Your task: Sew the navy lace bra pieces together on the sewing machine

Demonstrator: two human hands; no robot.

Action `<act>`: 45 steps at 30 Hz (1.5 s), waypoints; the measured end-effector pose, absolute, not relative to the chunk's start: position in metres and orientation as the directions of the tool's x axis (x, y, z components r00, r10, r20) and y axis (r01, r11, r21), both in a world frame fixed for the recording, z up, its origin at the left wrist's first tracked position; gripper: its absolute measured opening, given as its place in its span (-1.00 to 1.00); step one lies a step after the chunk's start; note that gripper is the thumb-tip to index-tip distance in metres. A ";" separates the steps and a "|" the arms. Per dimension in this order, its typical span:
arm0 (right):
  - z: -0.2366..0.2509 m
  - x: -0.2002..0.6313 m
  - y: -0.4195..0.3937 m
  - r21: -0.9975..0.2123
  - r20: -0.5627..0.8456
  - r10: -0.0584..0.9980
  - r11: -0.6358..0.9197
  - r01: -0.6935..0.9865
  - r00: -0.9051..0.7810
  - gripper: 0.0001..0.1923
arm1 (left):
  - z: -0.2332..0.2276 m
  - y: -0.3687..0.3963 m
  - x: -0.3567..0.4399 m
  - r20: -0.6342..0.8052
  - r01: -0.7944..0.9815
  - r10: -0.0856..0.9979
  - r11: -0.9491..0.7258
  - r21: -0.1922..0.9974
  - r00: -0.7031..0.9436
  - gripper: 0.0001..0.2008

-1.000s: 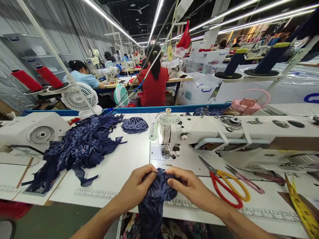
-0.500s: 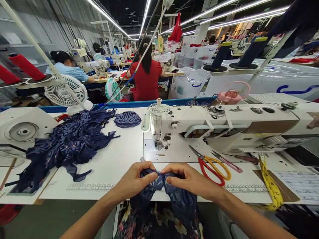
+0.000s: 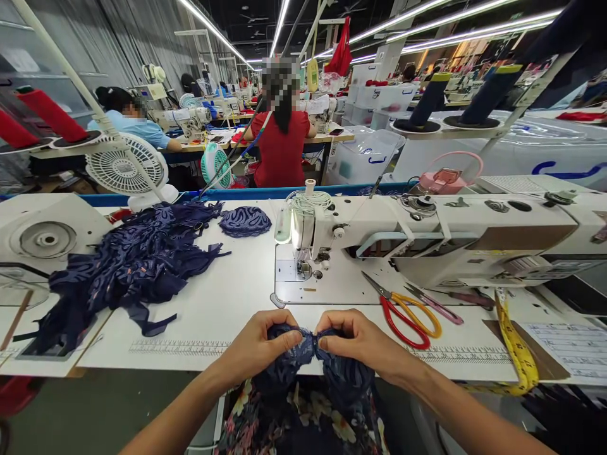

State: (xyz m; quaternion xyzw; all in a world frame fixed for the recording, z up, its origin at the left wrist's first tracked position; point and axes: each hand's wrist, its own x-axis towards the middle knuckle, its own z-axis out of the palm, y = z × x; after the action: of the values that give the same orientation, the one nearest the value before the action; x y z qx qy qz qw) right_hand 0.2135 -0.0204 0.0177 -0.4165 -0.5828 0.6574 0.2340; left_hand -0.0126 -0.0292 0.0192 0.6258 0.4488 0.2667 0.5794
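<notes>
Between my hands, at the table's front edge, is a navy lace bra (image 3: 348,373) with two cups joined at a narrow centre. My left hand (image 3: 270,341) pinches the left cup by its upper edge near the join. Thumb and fingers of my right hand (image 3: 351,338) are closed on the right cup, close to the same join. The cups hang down over a flowered garment on my lap. Just beyond my hands stands a white sewing machine (image 3: 327,227), its needle area lit; the cloth is apart from it.
Navy lace pieces (image 3: 137,265) lie heaped at left, beside a stack of cups (image 3: 245,221). Scissors with red and orange handles (image 3: 405,313), pink-handled snips (image 3: 439,306) and a yellow tape measure (image 3: 516,347) lie right. A white fan (image 3: 127,163) stands behind; two co-workers sit ahead.
The camera view has shifted slightly. My hands keep hold of the bra; its cups have turned a little and look rounder and more bunched under my fingers.
</notes>
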 end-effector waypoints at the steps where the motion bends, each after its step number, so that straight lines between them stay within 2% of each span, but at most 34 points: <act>1: 0.017 0.213 -0.021 -0.962 -0.271 0.793 -0.203 0.184 -0.546 -0.82 | 0.018 -0.030 -0.013 -0.183 0.246 0.873 0.075 0.966 0.453 -0.74; 5: 0.015 0.206 -0.022 -0.961 -0.222 0.806 -0.085 0.264 -0.548 -0.83 | 0.017 -0.033 -0.016 -0.154 0.292 0.905 0.035 0.956 0.396 -0.81; 9: 0.014 0.195 -0.024 -0.920 -0.146 0.847 0.073 0.384 -0.512 -0.88 | 0.013 -0.038 -0.017 -0.144 0.326 0.918 0.017 0.945 0.369 -0.80; 13: 0.017 0.185 -0.026 -0.879 -0.115 0.863 0.143 0.455 -0.493 -0.88 | 0.009 -0.042 -0.017 -0.086 0.305 0.952 -0.008 0.952 0.294 -0.87; 16: 0.022 0.181 -0.025 -0.896 -0.130 0.845 0.124 0.427 -0.518 -0.84 | 0.010 -0.044 -0.019 -0.089 0.280 0.965 0.017 0.960 0.247 -0.90; 18: 0.025 0.178 -0.024 -0.907 -0.127 0.845 0.113 0.405 -0.520 -0.83 | 0.011 -0.045 -0.020 -0.142 0.244 0.958 0.080 0.967 0.249 -0.90; 24: 0.024 0.173 -0.020 -0.912 -0.154 0.838 0.083 0.402 -0.523 -0.85 | 0.015 -0.048 -0.022 -0.267 0.129 0.925 0.241 0.962 0.268 -0.80; 32: 0.012 0.180 -0.016 -0.951 -0.271 0.792 -0.134 0.278 -0.548 -0.80 | 0.012 -0.048 -0.024 -0.410 0.008 0.862 0.427 0.904 0.299 -0.64; 40: 0.006 0.181 -0.020 -0.949 -0.316 0.788 -0.263 0.177 -0.528 -0.90 | 0.005 -0.050 -0.022 -0.411 0.004 0.849 0.434 0.901 0.332 -0.70; 45: 0.005 0.187 -0.024 -0.943 -0.330 0.780 -0.300 0.146 -0.531 -0.86 | 0.008 -0.050 -0.017 -0.406 0.044 0.853 0.416 0.908 0.327 -0.70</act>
State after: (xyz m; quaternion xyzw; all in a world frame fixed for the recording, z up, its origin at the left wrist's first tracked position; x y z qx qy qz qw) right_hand 0.1871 -0.0236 0.0048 -0.4252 -0.5445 0.6849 0.2315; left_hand -0.0168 -0.0497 0.0078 0.4506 0.4976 0.2984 0.6785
